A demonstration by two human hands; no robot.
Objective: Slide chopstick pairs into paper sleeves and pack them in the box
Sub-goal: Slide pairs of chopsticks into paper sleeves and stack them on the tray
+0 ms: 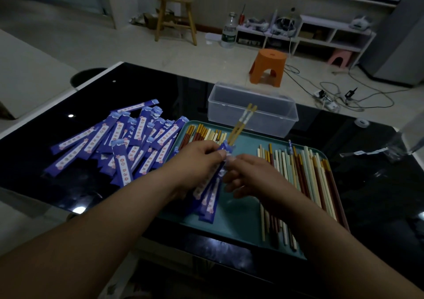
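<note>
Early days: our left hand [197,158] grips a paper sleeve [223,148] over the tray [241,225] with a chopstick pair [239,126] half in, right hand [250,175] curled at its mouth, grip unclear; box [229,115] looks empty, with many loose chopsticks [305,175] and spare sleeves [119,142] left.

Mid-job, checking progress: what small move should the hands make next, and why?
Probably push the yellow chopstick pair deeper into the blue paper sleeve that the left hand grips: much of the pair sticks out past the sleeve's mouth.
</note>
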